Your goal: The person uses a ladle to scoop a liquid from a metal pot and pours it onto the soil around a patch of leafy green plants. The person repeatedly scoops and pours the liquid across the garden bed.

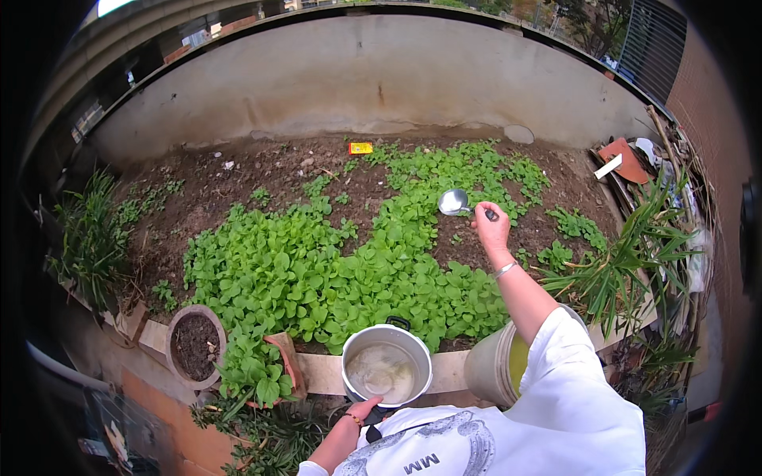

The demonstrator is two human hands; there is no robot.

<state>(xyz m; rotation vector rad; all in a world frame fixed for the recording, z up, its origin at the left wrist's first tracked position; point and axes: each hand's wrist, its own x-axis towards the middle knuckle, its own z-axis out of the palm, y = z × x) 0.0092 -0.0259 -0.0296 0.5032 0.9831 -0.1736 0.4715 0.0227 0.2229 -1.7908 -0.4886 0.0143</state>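
My right hand (493,229) is stretched out over the garden bed, closed around the dark handle of a metal ladle (453,202). The ladle's round bowl hangs above leafy green plants (309,268) and bare soil; I cannot tell what it contains. Close to my body, my left hand (364,409) grips the near handle of a metal pot (387,335), which is mostly hidden by the fingers. Cloudy, pale liquid (381,370) lies inside the pot, below its rim. A second, black handle (397,323) shows on the pot's far side.
A large plastic bucket (489,364) with yellowish-green contents stands right of the pot, partly behind my sleeve. Left are a round planter of soil (196,347) and a terracotta pot (287,364). A concrete wall (369,77) closes off the back, where a yellow packet (361,148) lies.
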